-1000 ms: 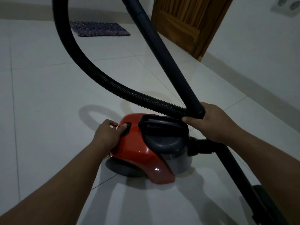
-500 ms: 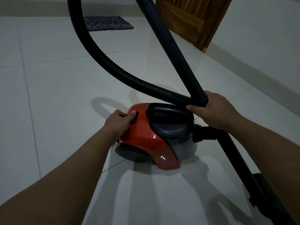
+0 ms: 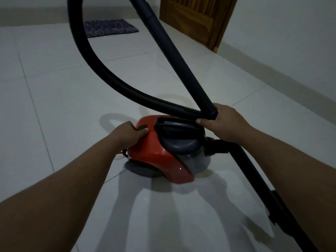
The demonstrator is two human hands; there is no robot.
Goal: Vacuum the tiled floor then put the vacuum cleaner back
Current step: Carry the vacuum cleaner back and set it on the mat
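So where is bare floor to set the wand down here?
Bare tiles lie left of the vacuum, toward the mat, and right of the wand along the wall. Around the vacuum it is crowded: hose, both hands.

The left hand (image 3: 127, 136) shifts its grip on the rear of the red vacuum cleaner (image 3: 156, 151): the thumb, earlier lying over the dark button (image 3: 142, 127) on the red shell, now sits just below that button, pressed against the shell, while the fingers stay curled over the cleaner's back edge. Behind the cleaner, beside the left wrist, a short dark cord end (image 3: 124, 153) comes into sight where nothing showed before. Seen from the head camera, the cleaner sits a little farther from the person, with more floor (image 3: 54, 106) in front of it.
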